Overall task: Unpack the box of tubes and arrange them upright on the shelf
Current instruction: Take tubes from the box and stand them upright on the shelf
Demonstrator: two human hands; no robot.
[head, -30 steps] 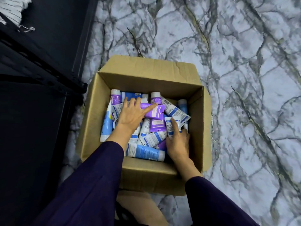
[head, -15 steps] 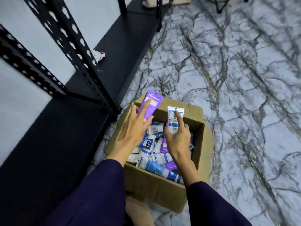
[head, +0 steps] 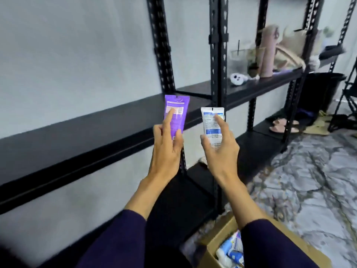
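Tubes held up by the black shelf

Hands are up in front of the black shelf [head: 96,136], and each one holds a tube. The left hand [head: 167,149] holds a purple tube [head: 176,111]. Its first finger lies flat on the front of the tube, on the white label, and the thumb is on the tube's right edge. The other fingers curl behind it, so the tube is pinched between them. The flat sealed end of the purple tube points up.

The right hand [head: 219,149] holds a white tube [head: 211,122] with a blue band. Its first finger presses on the front of the tube and the thumb is on the left side. The rest of the fingers are behind it and I cannot tell how they sit. This tube also has its flat end up. It is just to the right of the purple tube, and the two do not touch.

Both tubes are in the air at the front edge of the shelf, not standing on it.

The box [head: 222,246] sits on the floor below the shelf, under the right arm. More tubes [head: 230,250] lie in it, blue and white ones, all in a heap. Both arms have dark purple sleeves [head: 119,242].
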